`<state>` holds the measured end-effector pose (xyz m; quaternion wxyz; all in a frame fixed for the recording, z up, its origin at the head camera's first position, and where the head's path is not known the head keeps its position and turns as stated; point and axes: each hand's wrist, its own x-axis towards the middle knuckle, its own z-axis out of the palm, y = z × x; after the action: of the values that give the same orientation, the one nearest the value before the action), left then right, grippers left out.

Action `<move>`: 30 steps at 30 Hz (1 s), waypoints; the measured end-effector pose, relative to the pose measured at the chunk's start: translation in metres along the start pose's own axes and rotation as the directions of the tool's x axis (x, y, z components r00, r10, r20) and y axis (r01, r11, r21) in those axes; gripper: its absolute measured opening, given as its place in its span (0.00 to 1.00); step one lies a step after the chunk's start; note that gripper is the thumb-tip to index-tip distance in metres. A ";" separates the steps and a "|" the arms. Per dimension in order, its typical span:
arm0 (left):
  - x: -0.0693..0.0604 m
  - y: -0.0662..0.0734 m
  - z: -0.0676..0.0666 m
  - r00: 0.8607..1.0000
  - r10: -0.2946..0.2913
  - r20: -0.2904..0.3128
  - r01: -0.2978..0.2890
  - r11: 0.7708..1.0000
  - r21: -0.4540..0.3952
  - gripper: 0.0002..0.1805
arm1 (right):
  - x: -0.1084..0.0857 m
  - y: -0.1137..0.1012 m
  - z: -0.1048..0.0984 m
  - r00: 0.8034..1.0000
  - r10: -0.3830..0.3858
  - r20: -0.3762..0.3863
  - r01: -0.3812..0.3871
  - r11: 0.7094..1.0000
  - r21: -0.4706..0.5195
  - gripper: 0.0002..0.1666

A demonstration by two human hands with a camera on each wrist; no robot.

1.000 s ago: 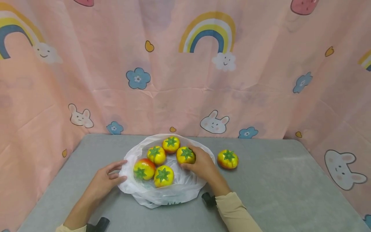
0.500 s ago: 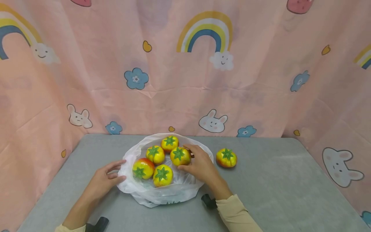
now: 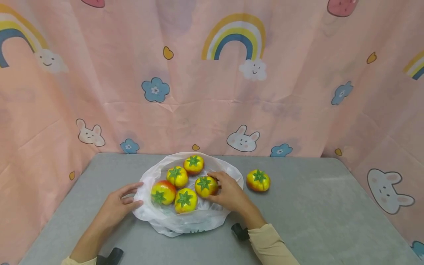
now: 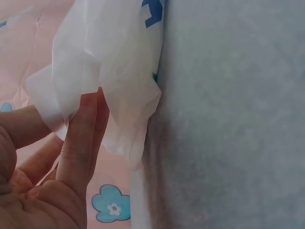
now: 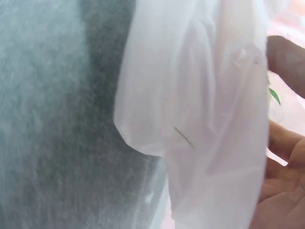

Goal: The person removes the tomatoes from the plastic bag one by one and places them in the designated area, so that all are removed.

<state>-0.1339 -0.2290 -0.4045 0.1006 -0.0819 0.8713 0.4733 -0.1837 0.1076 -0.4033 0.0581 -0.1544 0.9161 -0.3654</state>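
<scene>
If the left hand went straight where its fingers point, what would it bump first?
The white bag, which the left hand touches; next, probably the red-topped fruit inside, though depth is hard to tell.

Fruits (image 3: pixel 186 200) were yellow-and-red with green leaf tops (image 3: pixel 260 176), bag (image 3: pixel 172 222) was mostly white, table (image 3: pixel 318 209) grey, sleeves (image 3: pixel 269 239) beige, pink curtain (image 3: pixel 198 121) had rainbows (image 3: pixel 233 28) plus blue flowers (image 3: pixel 155 89).

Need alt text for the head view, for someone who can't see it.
Right hand curled round the rightmost of five yellow-red fruits inside an open white plastic bag, left hand holding the bag's left edge. A sixth fruit sits on the gray table, right of the bag; pink patterned curtain behind.
</scene>
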 end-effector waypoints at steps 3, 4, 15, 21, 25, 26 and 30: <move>0.001 0.000 0.000 1.000 -0.005 0.002 0.005 1.000 0.003 0.36 | 0.001 0.001 0.001 1.000 0.017 0.012 -0.017 1.000 0.020 0.43; 0.001 -0.001 0.000 1.000 -0.004 0.004 0.004 1.000 0.004 0.37 | 0.001 0.001 0.002 1.000 0.022 0.012 -0.023 0.999 0.023 0.42; 0.002 -0.001 0.000 1.000 -0.009 -0.004 0.009 1.000 0.010 0.37 | -0.008 -0.005 -0.003 0.998 0.018 -0.054 -0.014 0.997 0.079 0.43; 0.003 -0.001 0.001 1.000 -0.003 -0.007 0.003 1.000 0.012 0.36 | -0.016 -0.004 -0.010 0.997 0.004 -0.083 0.005 0.994 0.108 0.43; 0.002 0.000 0.002 1.000 -0.009 -0.009 0.009 1.000 0.014 0.36 | -0.025 0.003 -0.017 0.994 0.025 -0.106 -0.015 0.995 0.098 0.46; 0.002 0.001 0.003 1.000 -0.008 -0.010 0.008 1.000 0.016 0.37 | -0.026 0.005 -0.019 0.993 0.029 -0.112 -0.019 0.995 0.095 0.46; 0.002 0.003 0.003 1.000 0.004 -0.013 -0.004 1.000 0.024 0.37 | -0.031 0.011 -0.026 0.992 0.034 -0.123 -0.022 0.995 0.097 0.46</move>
<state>-0.1365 -0.2254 -0.4044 0.0949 -0.0820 0.8777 0.4626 -0.1624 0.1420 -0.3925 0.0133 -0.1152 0.9016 -0.4168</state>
